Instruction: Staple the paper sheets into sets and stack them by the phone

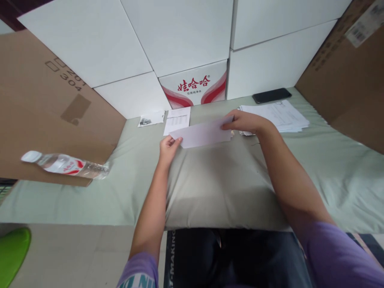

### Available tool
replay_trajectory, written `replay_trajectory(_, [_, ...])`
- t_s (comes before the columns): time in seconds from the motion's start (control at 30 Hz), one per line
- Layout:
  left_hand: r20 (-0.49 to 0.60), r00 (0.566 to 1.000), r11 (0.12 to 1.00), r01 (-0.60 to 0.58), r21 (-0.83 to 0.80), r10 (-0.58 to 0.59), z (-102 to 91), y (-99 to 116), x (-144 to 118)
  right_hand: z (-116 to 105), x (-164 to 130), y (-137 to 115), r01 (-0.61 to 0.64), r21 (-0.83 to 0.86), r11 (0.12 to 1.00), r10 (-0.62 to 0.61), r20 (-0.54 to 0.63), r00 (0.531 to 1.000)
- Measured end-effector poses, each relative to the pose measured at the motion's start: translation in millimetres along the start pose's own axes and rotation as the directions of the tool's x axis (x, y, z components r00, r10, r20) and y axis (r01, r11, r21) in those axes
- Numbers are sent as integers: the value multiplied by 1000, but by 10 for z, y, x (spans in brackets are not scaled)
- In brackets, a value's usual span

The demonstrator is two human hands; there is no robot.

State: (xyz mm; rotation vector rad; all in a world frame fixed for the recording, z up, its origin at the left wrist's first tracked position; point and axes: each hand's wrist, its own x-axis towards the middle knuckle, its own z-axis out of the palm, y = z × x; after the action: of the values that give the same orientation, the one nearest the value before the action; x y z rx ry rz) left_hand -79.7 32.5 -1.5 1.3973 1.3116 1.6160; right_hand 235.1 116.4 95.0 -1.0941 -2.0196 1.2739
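While sheet [205, 134] is pinched at both ends by left hand [168, 147] and right hand [244, 122], edges best kept level, grip light, clear of stack [283, 116].

Readable marks on boxes and mat

The red-and-white carton [194, 86] bears red "娃哈哈"; the brown cardboard [45, 100] shows "201" and "304"; the dark mat [172, 260] reads "MAKING". Print on the papers [279, 114] and the bottle label [70, 166] is too small to read.
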Motion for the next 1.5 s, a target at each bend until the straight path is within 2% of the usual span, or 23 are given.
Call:
replay_trajectory(0.1, [41, 999, 1000, 25, 16, -26, 6, -14, -1, -16, 24, 13, -46, -128, 991, 67, 166, 984])
replay_trajectory(0.23, [52, 998, 1000, 26, 13, -26, 15, -32, -9, -62, -33, -62, -117, -162, 980, 147, 189, 971])
replay_trajectory(0.33, [29, 1000, 1000, -8, -9, 8, -1, 11, -21, -102, -106, -131, -161, 0, 987, 159, 154, 975])
replay_trajectory(0.4, [51, 997, 998, -59, -25, 60, -20, 61, -27, -77, -104, -139, -152, 197, 969, 106, 228, 968])
replay_trajectory(0.5, [122, 982, 989, -141, -41, 145, -44, 127, -26, 118, 7, -89, -157, 401, 902, 35, 295, 955])
replay_trajectory(0.6, [185, 965, 982, -175, -73, 185, -56, 148, -12, 466, 159, -16, -263, 378, 887, 153, 298, 942])
replay_trajectory(0.73, [236, 947, 969, -179, -171, 216, -42, 175, -10, 853, 256, 55, -431, 261, 864, 245, 531, 811])
replay_trajectory(0.77, [241, 949, 971, -163, -174, 203, -34, 194, -14, 899, 260, 67, -444, 264, 856, 237, 564, 791])
replay_trajectory(0.83, [223, 965, 982, -105, -158, 139, -20, 242, -21, 926, 260, 85, -441, 312, 842, 200, 577, 792])
replay_trajectory(0.9, [183, 983, 989, 18, -149, 10, -23, 278, -19, 886, 259, 96, -407, 339, 848, 190, 523, 831])
replay_trajectory(0.93, [168, 982, 982, 116, -150, -90, -36, 284, -14, 852, 261, 98, -391, 327, 860, 206, 479, 853])
replay_trajectory(0.97, [176, 962, 960, 235, -149, -208, -55, 280, -8, 817, 263, 99, -380, 302, 874, 230, 432, 872])
replay_trajectory(1.03, [236, 865, 872, 476, -111, -442, -106, 247, 1, 756, 267, 99, -381, 227, 896, 292, 344, 892])
replay_trajectory(1.1, [263, 767, 791, 611, -19, -586, -146, 199, -4, 722, 271, 100, -394, 141, 908, 339, 302, 891])
replay_trajectory(1.13, [263, 741, 773, 633, 34, -618, -153, 179, -12, 715, 275, 102, -399, 93, 912, 357, 295, 886])
replay_trajectory(1.23, [273, 724, 772, 615, 160, -634, -115, 158, -48, 682, 290, 114, -400, -68, 914, 402, 281, 872])
replay_trajectory(1.3, [292, 717, 774, 597, 211, -633, -54, 169, -71, 610, 298, 121, -376, -132, 917, 396, 206, 895])
replay_trajectory(1.4, [277, 737, 784, 543, 300, -617, 58, 167, -96, 402, 293, 138, -317, -167, 934, 306, -89, 948])
replay_trajectory(1.47, [270, 769, 800, 474, 367, -579, 135, 133, -110, 243, 279, 167, -282, -198, 939, 219, -289, 932])
replay_trajectory(1.5, [268, 786, 808, 436, 398, -556, 172, 107, -118, 177, 273, 188, -270, -216, 938, 186, -344, 920])
